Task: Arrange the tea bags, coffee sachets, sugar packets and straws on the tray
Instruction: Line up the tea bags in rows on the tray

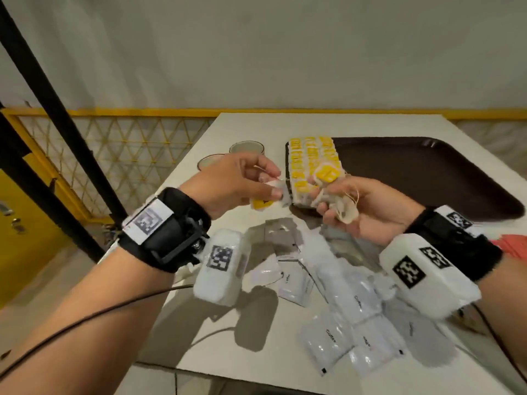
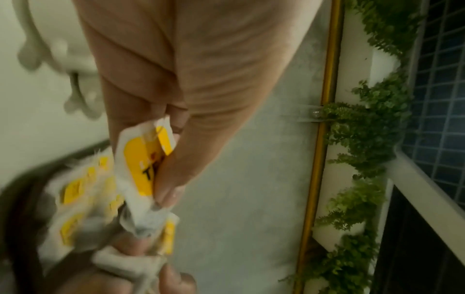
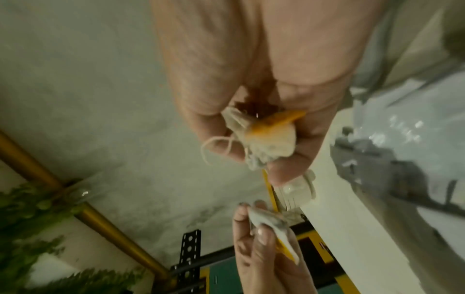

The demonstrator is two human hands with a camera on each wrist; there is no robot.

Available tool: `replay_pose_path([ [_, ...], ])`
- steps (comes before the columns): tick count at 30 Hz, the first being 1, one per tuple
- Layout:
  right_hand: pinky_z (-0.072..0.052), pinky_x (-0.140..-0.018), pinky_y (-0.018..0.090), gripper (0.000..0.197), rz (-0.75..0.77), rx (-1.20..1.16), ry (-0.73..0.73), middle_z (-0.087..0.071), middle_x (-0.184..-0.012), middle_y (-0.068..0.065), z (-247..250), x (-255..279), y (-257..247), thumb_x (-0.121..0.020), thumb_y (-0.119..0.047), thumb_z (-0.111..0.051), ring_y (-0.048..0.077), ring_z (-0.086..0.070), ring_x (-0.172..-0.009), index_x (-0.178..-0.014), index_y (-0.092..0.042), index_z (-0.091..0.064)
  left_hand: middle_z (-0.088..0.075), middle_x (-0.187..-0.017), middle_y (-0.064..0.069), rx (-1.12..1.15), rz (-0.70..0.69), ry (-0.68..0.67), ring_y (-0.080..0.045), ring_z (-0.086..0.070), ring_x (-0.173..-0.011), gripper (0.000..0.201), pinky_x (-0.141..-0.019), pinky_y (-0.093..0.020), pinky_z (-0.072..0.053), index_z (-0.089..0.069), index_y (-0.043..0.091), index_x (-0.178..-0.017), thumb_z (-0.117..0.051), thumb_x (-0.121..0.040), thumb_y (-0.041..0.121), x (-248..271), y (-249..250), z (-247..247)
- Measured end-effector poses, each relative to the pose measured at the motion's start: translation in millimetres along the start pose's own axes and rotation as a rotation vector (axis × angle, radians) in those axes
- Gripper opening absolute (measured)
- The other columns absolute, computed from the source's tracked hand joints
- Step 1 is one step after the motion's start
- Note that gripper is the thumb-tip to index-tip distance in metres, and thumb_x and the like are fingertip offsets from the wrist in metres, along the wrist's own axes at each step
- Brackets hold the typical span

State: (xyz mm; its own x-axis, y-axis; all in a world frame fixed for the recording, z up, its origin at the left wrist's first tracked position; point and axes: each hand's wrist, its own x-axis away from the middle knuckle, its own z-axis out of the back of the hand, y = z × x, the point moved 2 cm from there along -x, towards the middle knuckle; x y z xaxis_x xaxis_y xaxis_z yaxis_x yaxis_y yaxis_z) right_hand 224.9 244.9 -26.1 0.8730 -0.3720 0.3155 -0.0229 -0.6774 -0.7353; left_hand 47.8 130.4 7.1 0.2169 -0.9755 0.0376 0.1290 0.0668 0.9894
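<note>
Coffee sachets point(image 1: 339, 317): white, glossy, printed "Coffee", heaped on the table point(image 1: 236, 352) below both hands. Left hand point(image 1: 236, 183): fingers point(image 2: 173, 179) pinch one tea bag point(image 2: 143, 165), a white wrapper with a yellow label. Right hand point(image 1: 362, 209): fingers curled around a crumpled bunch of tea bags point(image 1: 328, 189) with loose strings. Beyond the fingertips, yellow-labelled tea bag rows point(image 1: 310, 158) stand at the brown tray point(image 1: 427, 178) edge.

The dark brown plastic tray point(image 1: 445, 178) lies bare across its middle and right, with only the block of yellow-and-white tea bags point(image 1: 312, 163) at its left edge. Two beige ceramic cups point(image 1: 228, 155) stand left of it. Loose white coffee sachets point(image 1: 339, 306) cover the near white table point(image 1: 251, 129).
</note>
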Motion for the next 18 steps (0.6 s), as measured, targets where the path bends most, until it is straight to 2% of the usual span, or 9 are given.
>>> replay_pose_path([
  [1,-0.053,-0.051,0.027,0.061,-0.011,-0.035,0.017,-0.060,-0.088,0.016,7.8,4.5,3.1,-0.050,-0.004,-0.081,0.020,-0.056,-0.066,-0.108,-0.002,-0.061,-0.059,-0.080,-0.011,0.028,-0.007,0.003,-0.015,-0.062,-0.062,0.029,-0.053,-0.020,-0.050,-0.061,0.007,-0.092,-0.072,-0.068,-0.006,-8.2,-1.5,-14.3],
  [2,-0.052,-0.051,0.028,0.057,-0.022,-0.049,0.041,-0.059,-0.087,0.016,14.0,8.9,6.0,-0.054,-0.010,-0.079,0.021,-0.056,-0.067,-0.108,-0.002,-0.061,-0.061,-0.079,-0.011,0.051,-0.008,0.011,-0.014,-0.063,-0.062,0.026,-0.052,-0.019,-0.050,-0.061,0.008,-0.091,-0.070,-0.072,-0.009,-15.6,-4.7,-27.6],
  [4,-0.051,-0.049,0.025,0.038,-0.040,-0.018,0.093,-0.057,-0.081,0.011,23.6,16.2,9.4,-0.072,-0.030,-0.069,0.019,-0.053,-0.067,-0.098,-0.004,-0.061,-0.064,-0.074,-0.006,0.106,0.000,0.044,-0.012,-0.064,-0.061,0.024,-0.052,-0.017,-0.051,-0.061,0.008,-0.089,-0.066,-0.077,-0.011,-28.1,-15.4,-48.5],
  [6,-0.049,-0.045,0.021,0.038,-0.039,-0.003,0.108,-0.056,-0.074,0.005,30.0,20.7,10.4,-0.078,-0.045,-0.062,0.016,-0.052,-0.064,-0.086,-0.008,-0.061,-0.062,-0.069,-0.004,0.206,0.018,0.072,-0.010,-0.064,-0.058,0.023,-0.054,-0.018,-0.053,-0.060,0.007,-0.089,-0.064,-0.078,-0.013,-35.2,-28.1,-63.9],
  [7,-0.049,-0.043,0.021,0.037,-0.023,-0.015,0.115,-0.054,-0.072,0.003,32.6,22.1,10.2,-0.078,-0.047,-0.061,0.015,-0.053,-0.063,-0.083,-0.010,-0.059,-0.061,-0.069,-0.004,0.249,0.021,0.070,-0.011,-0.064,-0.058,0.023,-0.055,-0.019,-0.053,-0.061,0.007,-0.089,-0.064,-0.078,-0.013,-37.2,-33.3,-69.8],
  [12,-0.051,-0.041,0.021,0.023,0.079,0.028,0.249,-0.054,-0.073,0.005,43.2,23.1,10.8,-0.094,-0.028,-0.053,0.014,-0.063,-0.059,-0.080,-0.011,-0.055,-0.065,-0.073,-0.005,0.321,0.018,0.074,-0.013,-0.064,-0.063,0.018,-0.058,-0.021,-0.055,-0.062,0.006,-0.084,-0.060,-0.081,-0.011,-38.5,-44.5,-78.7],
  [15,-0.048,-0.040,0.021,0.017,0.096,0.150,0.262,-0.057,-0.071,0.008,40.0,18.3,6.7,-0.095,-0.021,-0.054,0.014,-0.059,-0.057,-0.086,-0.006,-0.055,-0.066,-0.072,-0.004,0.342,0.025,0.090,-0.012,-0.065,-0.063,0.017,-0.059,-0.020,-0.055,-0.063,0.007,-0.083,-0.059,-0.083,-0.010,-36.2,-48.1,-80.4],
  [18,-0.041,-0.038,0.020,0.009,0.132,0.196,0.266,-0.057,-0.073,0.008,35.7,10.3,1.8,-0.096,-0.016,-0.053,0.015,-0.053,-0.053,-0.093,-0.008,-0.051,-0.069,-0.072,-0.006,0.434,0.033,0.099,-0.013,-0.068,-0.063,0.016,-0.058,-0.022,-0.056,-0.063,0.004,-0.085,-0.055,-0.085,-0.010,-33.9,-50.1,-81.8],
])
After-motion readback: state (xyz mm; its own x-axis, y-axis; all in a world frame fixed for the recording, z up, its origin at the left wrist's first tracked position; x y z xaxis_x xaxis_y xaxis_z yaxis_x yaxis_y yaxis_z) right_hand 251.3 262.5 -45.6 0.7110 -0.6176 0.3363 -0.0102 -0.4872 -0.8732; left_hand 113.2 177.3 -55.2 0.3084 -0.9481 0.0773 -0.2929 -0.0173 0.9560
